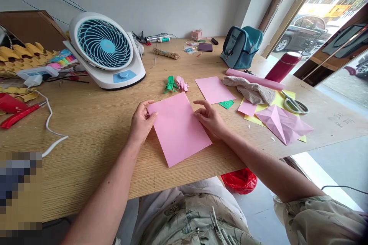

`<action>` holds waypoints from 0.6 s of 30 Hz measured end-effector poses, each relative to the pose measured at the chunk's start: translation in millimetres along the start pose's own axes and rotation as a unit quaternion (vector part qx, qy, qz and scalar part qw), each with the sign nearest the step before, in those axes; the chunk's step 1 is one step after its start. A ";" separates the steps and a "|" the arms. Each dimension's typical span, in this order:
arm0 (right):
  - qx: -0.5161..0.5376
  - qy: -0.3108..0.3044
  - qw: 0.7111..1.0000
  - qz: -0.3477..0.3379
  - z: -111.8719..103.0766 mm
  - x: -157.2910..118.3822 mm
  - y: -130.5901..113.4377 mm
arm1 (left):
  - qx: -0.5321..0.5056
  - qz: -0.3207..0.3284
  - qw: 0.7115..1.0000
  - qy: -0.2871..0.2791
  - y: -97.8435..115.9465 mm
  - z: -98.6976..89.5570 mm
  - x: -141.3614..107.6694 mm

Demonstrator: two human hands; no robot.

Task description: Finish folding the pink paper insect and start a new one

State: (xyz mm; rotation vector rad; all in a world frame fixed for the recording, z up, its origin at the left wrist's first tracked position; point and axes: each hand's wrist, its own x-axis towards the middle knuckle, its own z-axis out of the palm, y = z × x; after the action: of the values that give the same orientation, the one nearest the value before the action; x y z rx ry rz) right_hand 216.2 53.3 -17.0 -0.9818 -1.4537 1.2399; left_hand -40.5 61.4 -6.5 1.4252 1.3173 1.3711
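Currently, a pink sheet (179, 130) is lying between the two hands, over the tabletop (100, 122) near its front edge, its sides running askew to that edge. The left hand (140, 122) is pinching the upper-left corner, with the thumb pressing on the upper face. The right hand (211, 119) is bending its fingers at the right-hand edge; whether it is gripping the paper or only touching it, this view is not showing.

For sound handling, both hands should be applying light, even pressure at the borders only. Paper this thin is probably creasing readily, so the pinch should be staying gentle and the face flat, with opposite edges being checked for squareness.

Just beyond the sheet, a green paper figure (171, 83) and a pink paper figure (182, 83) are standing side by side. To the right, a second pink sheet (215, 89) is partly covering green paper (227, 104). Farther right, scissors (293, 105) are resting beside creased pink paper (281, 122). Behind, at left, a fan (106, 46) is facing the work area.
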 end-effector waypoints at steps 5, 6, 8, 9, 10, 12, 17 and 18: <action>-0.052 -0.002 0.999 -0.015 -11.0 5.0 5.2 | -0.003 0.001 1.000 0.001 7.6 -2.6 -0.6; -0.068 -0.001 0.997 -0.019 -13.7 6.4 6.4 | -0.009 -0.001 1.000 0.002 9.1 -3.5 -0.5; -0.090 0.000 0.996 -0.018 -18.6 8.8 7.9 | -0.013 0.000 1.000 -0.004 10.7 -5.9 0.3; -0.096 0.000 0.995 -0.016 -20.7 9.7 8.1 | -0.009 -0.001 1.000 -0.013 10.7 -7.3 0.8; -0.099 0.001 0.995 -0.013 -22.4 10.5 8.0 | -0.002 -0.004 1.000 -0.026 10.3 -8.6 1.4; -0.103 0.006 0.995 -0.011 -24.8 11.8 6.7 | 0.018 -0.013 0.998 -0.058 9.0 -10.8 2.0; -0.117 0.028 0.993 0.013 -28.0 13.2 -0.9 | 0.023 0.001 0.993 -0.112 12.5 -11.0 -1.7; -0.111 0.029 0.993 0.024 -28.5 13.1 -2.9 | 0.014 -0.001 0.993 -0.121 14.2 -11.0 -2.7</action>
State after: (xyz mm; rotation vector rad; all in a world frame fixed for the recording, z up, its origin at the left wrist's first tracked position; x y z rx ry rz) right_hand 241.0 71.7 -11.2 -1.1974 -1.5527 1.0902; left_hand -48.6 54.5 8.2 1.5542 1.1834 1.1410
